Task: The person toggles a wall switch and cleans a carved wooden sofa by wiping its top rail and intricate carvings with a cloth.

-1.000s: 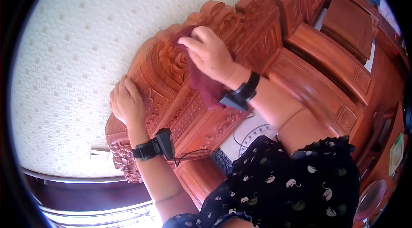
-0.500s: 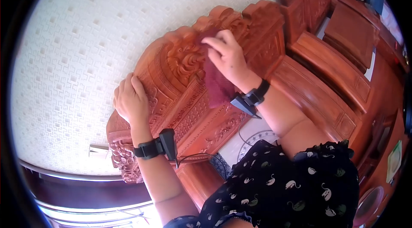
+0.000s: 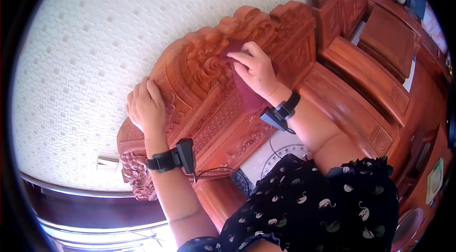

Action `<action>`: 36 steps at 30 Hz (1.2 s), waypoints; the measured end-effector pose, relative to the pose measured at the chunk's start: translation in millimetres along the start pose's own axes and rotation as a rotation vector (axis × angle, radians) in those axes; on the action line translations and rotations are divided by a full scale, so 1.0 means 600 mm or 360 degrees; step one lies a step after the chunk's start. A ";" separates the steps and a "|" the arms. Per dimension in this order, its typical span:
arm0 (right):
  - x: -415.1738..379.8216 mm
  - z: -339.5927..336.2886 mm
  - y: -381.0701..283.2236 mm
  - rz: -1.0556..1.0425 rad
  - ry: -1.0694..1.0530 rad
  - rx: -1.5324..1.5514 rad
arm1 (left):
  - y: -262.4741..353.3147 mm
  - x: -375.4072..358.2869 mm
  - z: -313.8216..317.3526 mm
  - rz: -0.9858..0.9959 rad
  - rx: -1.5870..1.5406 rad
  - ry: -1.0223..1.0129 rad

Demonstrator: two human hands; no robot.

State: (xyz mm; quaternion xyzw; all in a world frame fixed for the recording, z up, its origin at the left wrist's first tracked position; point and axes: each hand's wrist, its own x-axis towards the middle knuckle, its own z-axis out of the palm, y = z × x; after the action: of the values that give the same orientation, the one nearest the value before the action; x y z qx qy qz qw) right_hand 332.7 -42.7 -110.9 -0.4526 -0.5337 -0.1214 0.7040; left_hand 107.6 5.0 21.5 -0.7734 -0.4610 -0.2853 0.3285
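Observation:
A carved reddish wooden sofa back (image 3: 209, 109) fills the middle of the view, its crest running along a white patterned wall. My right hand (image 3: 256, 69) presses a dark red cloth (image 3: 247, 91) flat against the carving near the top crest. The cloth hangs below my palm towards my wrist. My left hand (image 3: 145, 107) rests on the carved edge further left, fingers laid over the top and holding nothing. Both wrists carry black bands with small devices.
The white textured wall (image 3: 104, 43) lies behind the furniture. More carved wooden seats and armrests (image 3: 361, 86) extend to the right. A white cushion with a blue ring pattern (image 3: 280, 152) sits on the seat below. A dark window frame (image 3: 95, 209) runs along the lower left.
My right hand slid the cloth to the right and down along the carved crest, then flattened against it. The left hand stayed on the edge.

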 end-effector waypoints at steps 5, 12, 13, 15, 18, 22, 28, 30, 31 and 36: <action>0.012 0.015 -0.041 -0.0273 -0.0051 -0.0006 | 0.000 0.000 0.000 -0.0012 0.0028 -0.0011; 0.032 0.013 -0.041 -0.0388 -0.0228 -0.0159 | -0.004 -0.001 0.003 0.0018 -0.0004 -0.0006; 0.035 0.005 -0.033 -0.0387 -0.0297 -0.0200 | -0.003 -0.002 0.003 0.0031 -0.0026 0.0007; 0.032 -0.004 -0.020 -0.0221 -0.0186 -0.0133 | -0.003 0.000 0.002 0.0022 -0.0051 0.0037; 0.021 0.011 -0.032 -0.0144 -0.0140 -0.0108 | 0.001 -0.004 0.000 -0.0011 -0.0011 0.0011; 0.029 0.019 -0.057 -0.0294 -0.0183 -0.0150 | 0.002 0.001 0.001 -0.0004 -0.0001 0.0053; 0.006 0.029 -0.088 -0.0121 -0.0283 -0.0122 | -0.002 -0.001 0.002 0.0009 -0.0011 0.0025; 0.003 0.035 -0.092 0.0252 -0.0241 0.0262 | -0.004 -0.001 0.002 0.0021 -0.0018 0.0034; 0.006 0.037 -0.095 0.0239 -0.0232 0.0256 | -0.002 0.000 0.002 -0.0007 0.0006 0.0015; -0.018 0.059 -0.128 0.0765 -0.0092 0.0683 | 0.001 0.000 0.001 -0.0030 0.0011 0.0023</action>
State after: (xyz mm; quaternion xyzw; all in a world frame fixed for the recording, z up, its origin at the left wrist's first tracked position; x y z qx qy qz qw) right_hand 255.6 -62.1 -80.5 -0.4102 -0.4448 0.1767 0.7763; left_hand 108.1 5.0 21.0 -0.7657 -0.4668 -0.2924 0.3320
